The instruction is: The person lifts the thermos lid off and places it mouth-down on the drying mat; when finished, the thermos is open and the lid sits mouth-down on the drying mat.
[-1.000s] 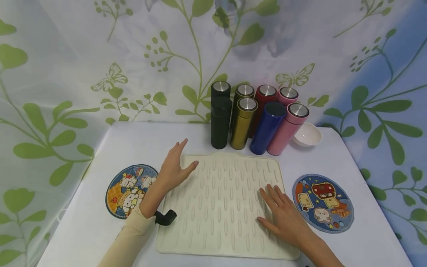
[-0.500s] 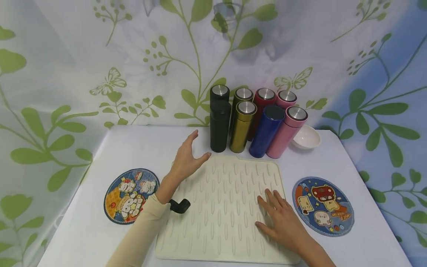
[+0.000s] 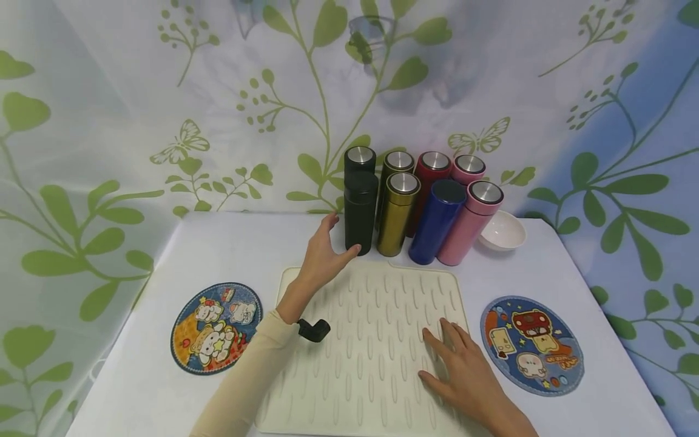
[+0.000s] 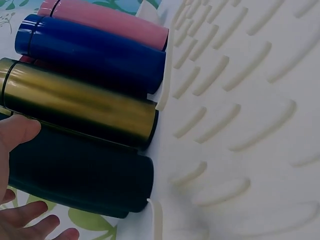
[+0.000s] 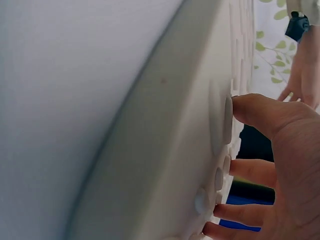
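Note:
My left hand (image 3: 322, 255) reaches to the front black thermos bottle (image 3: 360, 212), thumb and fingers spread apart on either side of its lower part. In the left wrist view the thumb (image 4: 22, 131) overlaps that black bottle's side, and the other fingers lie beyond it. Right beside it stands a gold thermos bottle (image 3: 397, 218). On the right part of a cream ridged drying mat (image 3: 371, 340) my right hand (image 3: 464, 376) rests with its fingers spread. The right wrist view has these fingertips (image 5: 240, 107) down at the mat's ridges.
A blue bottle (image 3: 435, 224) and a pink bottle (image 3: 469, 227) stand right of the gold one, with several more behind. A white bowl (image 3: 502, 232) sits at the back right. Round cartoon placemats flank the mat, one left (image 3: 215, 328) and one right (image 3: 532, 346).
My left hand has moved right and forward over the mat, up to the front black thermos bottle. The right hand has stayed on the mat. The head view has tilted slightly up.

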A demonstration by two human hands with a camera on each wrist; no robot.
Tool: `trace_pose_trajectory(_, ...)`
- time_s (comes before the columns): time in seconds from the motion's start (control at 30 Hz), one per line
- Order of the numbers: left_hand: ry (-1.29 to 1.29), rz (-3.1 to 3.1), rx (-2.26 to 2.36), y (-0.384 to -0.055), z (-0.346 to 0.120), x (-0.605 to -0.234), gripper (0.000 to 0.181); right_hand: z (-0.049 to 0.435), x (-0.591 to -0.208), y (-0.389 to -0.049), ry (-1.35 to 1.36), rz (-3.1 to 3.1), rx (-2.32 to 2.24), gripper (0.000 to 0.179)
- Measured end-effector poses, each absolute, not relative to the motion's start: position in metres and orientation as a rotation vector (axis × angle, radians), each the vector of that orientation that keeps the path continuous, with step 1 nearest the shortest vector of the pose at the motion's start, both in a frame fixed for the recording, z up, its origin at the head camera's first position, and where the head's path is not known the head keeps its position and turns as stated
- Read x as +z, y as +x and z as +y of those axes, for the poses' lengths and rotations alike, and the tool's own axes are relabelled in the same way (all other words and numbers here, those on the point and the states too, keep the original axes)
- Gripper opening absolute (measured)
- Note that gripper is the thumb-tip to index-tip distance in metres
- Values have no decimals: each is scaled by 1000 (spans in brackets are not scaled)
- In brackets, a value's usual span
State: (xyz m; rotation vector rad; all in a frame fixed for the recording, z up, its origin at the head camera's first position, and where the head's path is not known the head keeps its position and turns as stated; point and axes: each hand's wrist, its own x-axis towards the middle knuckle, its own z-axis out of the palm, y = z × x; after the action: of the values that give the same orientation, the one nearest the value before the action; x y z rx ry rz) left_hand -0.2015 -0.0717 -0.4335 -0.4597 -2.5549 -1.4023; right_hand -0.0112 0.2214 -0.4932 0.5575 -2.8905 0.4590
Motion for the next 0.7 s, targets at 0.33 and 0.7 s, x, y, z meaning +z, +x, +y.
trace_pose_trajectory(0.33,-411,-2472,-1488,-220,-55,-430,92,220,-493,-10,512,-2907,497,71)
trace_pose_trajectory(0.7,-378,-2484,-1432,-235,-44,-431,91,218,-493,-12,500,-2881,518,71)
